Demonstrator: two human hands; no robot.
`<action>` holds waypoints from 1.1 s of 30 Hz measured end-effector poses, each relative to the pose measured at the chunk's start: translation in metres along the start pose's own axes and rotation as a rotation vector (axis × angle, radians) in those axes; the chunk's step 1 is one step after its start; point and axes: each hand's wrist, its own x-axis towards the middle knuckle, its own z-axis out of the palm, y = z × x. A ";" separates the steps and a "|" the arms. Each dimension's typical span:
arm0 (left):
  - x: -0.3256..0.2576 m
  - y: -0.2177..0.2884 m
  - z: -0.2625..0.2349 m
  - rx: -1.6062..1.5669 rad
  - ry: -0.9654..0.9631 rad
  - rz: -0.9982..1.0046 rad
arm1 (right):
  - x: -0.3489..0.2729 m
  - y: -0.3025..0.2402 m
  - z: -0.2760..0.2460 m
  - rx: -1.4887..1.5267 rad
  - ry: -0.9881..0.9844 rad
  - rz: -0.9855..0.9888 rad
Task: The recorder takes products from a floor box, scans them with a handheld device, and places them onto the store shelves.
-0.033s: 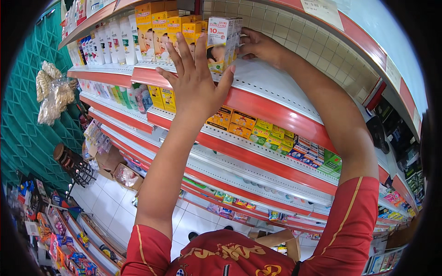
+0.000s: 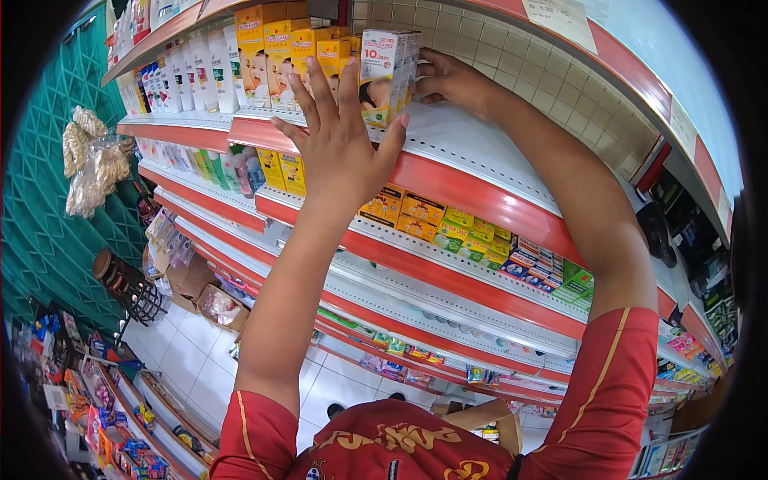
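A short row of white boxes (image 2: 379,76) with a picture on the front stands upright on the upper shelf. To its left are several yellow boxes (image 2: 280,64), each with a baby picture. My left hand (image 2: 344,156) is spread open in front of the yellow boxes, thumb near the lower front corner of the white ones; I cannot tell whether it touches them. At the right side of the white row, my right hand (image 2: 460,86) reaches in with bent, parted fingers, their tips at the boxes. It grips nothing that I can see.
The shelf edge (image 2: 480,188) has a red strip. White tubes (image 2: 210,68) stand at the left, and small orange boxes (image 2: 400,210) line the shelf below. Another shelf (image 2: 608,52) overhangs at upper right. A wooden stool (image 2: 112,268) and an open carton (image 2: 220,308) are on the floor.
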 end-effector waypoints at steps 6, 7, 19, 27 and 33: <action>0.000 0.001 -0.001 -0.012 0.018 0.011 | -0.002 -0.002 -0.003 -0.004 -0.016 0.041; 0.000 0.000 -0.002 -0.011 0.017 0.012 | -0.002 -0.003 -0.002 0.006 0.019 0.057; -0.002 -0.007 -0.001 -0.035 -0.011 0.006 | -0.071 -0.036 -0.007 -1.094 0.117 0.004; -0.069 -0.028 -0.004 -0.254 0.002 0.125 | -0.238 -0.049 0.119 -1.354 0.387 0.055; -0.269 -0.016 0.014 -0.771 -0.193 0.370 | -0.376 0.052 0.287 -0.730 0.437 0.096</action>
